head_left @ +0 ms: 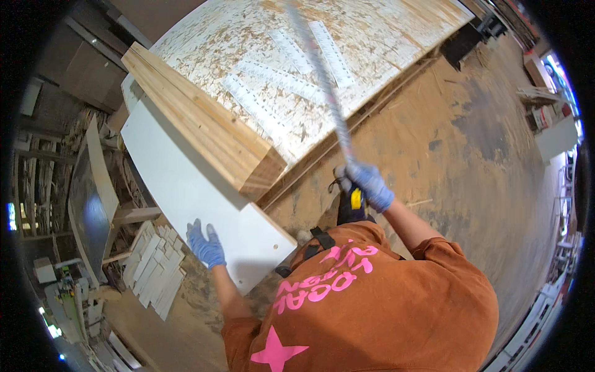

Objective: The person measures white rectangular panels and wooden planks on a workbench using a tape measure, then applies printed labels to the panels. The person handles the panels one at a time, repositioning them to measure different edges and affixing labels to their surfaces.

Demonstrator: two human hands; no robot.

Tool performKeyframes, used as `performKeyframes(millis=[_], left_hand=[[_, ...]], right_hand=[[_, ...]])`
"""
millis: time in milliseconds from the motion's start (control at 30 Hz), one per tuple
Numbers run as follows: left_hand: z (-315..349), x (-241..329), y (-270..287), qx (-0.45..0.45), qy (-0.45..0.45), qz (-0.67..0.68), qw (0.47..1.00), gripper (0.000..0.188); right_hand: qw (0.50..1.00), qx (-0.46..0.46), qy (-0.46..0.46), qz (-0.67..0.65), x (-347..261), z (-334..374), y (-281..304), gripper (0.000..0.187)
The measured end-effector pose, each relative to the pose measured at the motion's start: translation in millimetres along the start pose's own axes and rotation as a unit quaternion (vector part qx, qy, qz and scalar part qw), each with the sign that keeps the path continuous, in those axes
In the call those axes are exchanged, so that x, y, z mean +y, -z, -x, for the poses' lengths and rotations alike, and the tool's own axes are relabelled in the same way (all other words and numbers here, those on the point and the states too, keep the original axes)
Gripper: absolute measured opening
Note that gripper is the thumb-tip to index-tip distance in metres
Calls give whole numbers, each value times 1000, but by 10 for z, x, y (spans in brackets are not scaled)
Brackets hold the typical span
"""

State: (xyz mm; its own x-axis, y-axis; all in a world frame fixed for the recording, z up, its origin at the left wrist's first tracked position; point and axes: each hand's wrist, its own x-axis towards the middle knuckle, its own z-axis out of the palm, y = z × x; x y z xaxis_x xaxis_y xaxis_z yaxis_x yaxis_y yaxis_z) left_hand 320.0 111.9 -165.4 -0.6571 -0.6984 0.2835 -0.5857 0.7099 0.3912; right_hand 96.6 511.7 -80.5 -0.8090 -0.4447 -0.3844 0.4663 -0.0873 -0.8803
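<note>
My right hand (370,186), in a blue glove, is closed around the lower end of a long, thin, mottled grey rod (322,74). The rod rises over the workbench and is blurred toward its far end; its exact kind cannot be made out. Flat on the left edge of a white panel (180,161) rests my gloved left hand (206,247), its fingers spread. Thick, pale timber pieces (198,111) lie side by side along the panel, partly covering its right edge.
The scuffed white workbench top (403,37) carries several printed paper strips (282,80). A pile of white slats (155,266) lies at the left, beside a dark leaning board (93,198). Sawdust covers the brown floor (409,136) on the right.
</note>
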Motion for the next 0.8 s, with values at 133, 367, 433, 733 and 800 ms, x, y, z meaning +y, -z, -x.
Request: performKeyframes(millis=[133,367,433,733,800], left_hand=[[72,331,-63,75,151,233,958,45],[174,1499,4,203,210,190,937,38],[233,1914,5,255,204,122,937,38],[966,3074,-508,17,151,211,966,17],[941,3270,-674,-13,215,255,943,17]], right_hand=[[980,198,-11,16,-468,-1043,1019,38],[931,265,124,217,-831,-3120,2776,46],[924,271,108,246,-918,-3535,2976,44],[613,263,144,731,-1538,-3492,2528,40],[659,208,175,701,-1513,-3259,2239,44]])
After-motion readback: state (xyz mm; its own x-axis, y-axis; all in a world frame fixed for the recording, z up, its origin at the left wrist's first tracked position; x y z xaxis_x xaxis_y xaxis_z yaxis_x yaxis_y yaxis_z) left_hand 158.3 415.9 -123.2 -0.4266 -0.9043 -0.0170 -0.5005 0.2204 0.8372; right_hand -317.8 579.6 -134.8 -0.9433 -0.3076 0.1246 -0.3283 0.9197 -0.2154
